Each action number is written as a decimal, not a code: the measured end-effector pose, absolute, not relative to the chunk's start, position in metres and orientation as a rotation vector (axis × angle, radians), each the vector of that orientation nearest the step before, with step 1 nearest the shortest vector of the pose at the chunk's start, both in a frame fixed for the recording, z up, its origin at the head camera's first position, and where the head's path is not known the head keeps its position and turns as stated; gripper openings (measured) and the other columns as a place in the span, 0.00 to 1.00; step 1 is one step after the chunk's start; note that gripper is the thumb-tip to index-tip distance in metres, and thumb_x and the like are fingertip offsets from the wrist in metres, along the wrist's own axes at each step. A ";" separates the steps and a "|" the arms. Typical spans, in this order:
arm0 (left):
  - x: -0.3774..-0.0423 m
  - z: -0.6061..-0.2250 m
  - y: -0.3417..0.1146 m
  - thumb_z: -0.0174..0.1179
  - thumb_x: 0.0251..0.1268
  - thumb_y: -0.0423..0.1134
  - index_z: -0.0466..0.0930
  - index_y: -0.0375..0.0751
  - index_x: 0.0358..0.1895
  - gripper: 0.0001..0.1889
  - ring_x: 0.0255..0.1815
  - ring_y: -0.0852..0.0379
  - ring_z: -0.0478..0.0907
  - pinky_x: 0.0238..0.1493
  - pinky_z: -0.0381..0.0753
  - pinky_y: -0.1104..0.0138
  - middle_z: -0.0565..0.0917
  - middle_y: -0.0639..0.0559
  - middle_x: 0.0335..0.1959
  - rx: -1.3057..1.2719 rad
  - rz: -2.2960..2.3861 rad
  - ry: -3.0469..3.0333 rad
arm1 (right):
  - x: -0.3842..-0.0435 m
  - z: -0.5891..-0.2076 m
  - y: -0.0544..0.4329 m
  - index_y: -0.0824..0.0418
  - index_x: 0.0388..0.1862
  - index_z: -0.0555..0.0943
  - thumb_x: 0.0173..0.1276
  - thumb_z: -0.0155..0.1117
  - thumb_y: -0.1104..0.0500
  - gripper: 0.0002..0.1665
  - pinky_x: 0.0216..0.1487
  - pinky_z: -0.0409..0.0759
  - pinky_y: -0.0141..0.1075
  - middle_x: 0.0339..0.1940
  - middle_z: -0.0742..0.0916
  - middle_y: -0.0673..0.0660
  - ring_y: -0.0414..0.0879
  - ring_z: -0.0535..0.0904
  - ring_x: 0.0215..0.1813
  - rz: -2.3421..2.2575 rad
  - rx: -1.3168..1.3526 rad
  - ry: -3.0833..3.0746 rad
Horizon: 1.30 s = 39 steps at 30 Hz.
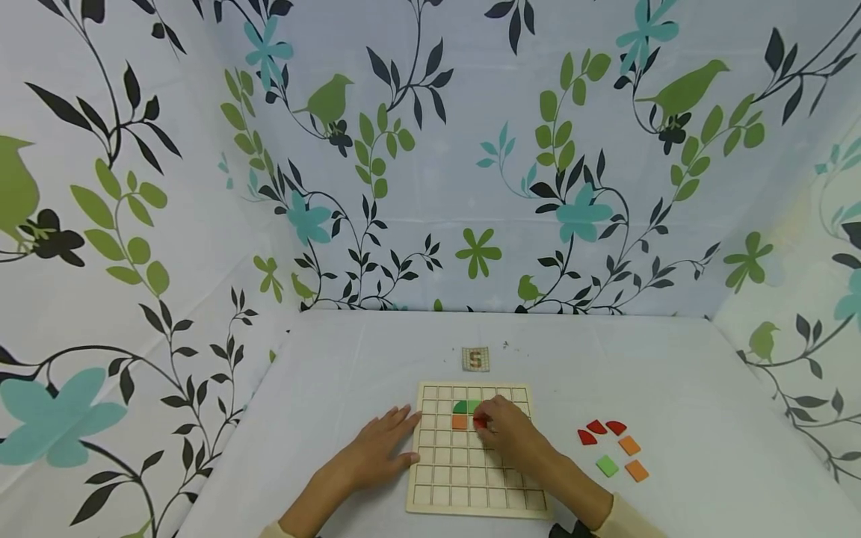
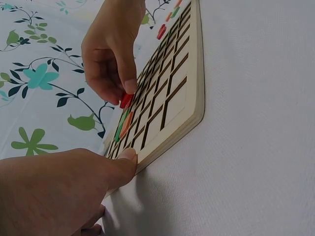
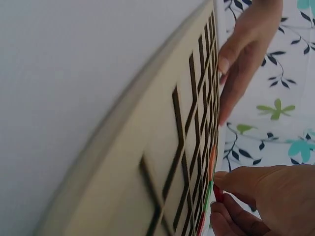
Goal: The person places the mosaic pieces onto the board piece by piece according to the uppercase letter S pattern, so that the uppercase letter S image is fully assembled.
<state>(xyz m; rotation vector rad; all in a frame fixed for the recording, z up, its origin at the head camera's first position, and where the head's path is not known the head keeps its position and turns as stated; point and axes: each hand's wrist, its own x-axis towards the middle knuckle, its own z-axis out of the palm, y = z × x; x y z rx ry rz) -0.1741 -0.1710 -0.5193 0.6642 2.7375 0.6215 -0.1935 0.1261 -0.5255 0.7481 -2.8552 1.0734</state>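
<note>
Right hand [image 1: 516,437] has its fingers pinching a red piece [image 2: 126,101] — probably light, stiff, best held by the edges. Left hand [image 1: 382,450] — fingers straightish, thumb on the board [image 1: 471,512].

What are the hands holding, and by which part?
The right hand pinches a red piece; its fingertips hide exactly where. The left hand grips nothing, just touching the board.

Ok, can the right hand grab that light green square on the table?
Probably, once it's free: the right hand pinches a red piece, but nothing covers the light green square beside the board.
</note>
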 end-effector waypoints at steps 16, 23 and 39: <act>-0.172 -0.520 -0.173 0.58 0.79 0.58 0.60 0.45 0.84 0.39 0.86 0.34 0.53 0.81 0.54 0.35 0.58 0.40 0.85 0.690 0.631 2.734 | -0.183 -0.532 0.096 0.57 0.43 0.88 0.73 0.72 0.61 0.03 0.48 0.85 0.29 0.42 0.83 0.45 0.34 0.79 0.45 0.934 0.942 -2.876; -0.172 -0.520 -0.173 0.58 0.79 0.57 0.60 0.45 0.84 0.38 0.86 0.34 0.54 0.81 0.55 0.35 0.59 0.39 0.85 0.694 0.626 2.739 | -0.182 -0.532 0.098 0.56 0.45 0.89 0.73 0.73 0.59 0.05 0.53 0.86 0.33 0.43 0.85 0.44 0.38 0.81 0.49 0.821 0.962 -2.849; -0.175 -0.523 -0.173 0.58 0.80 0.57 0.60 0.44 0.84 0.38 0.85 0.34 0.54 0.80 0.56 0.34 0.59 0.38 0.85 0.713 0.615 2.756 | -0.181 -0.536 0.103 0.58 0.40 0.89 0.66 0.78 0.63 0.06 0.47 0.86 0.31 0.38 0.87 0.48 0.39 0.82 0.43 0.770 0.976 -2.650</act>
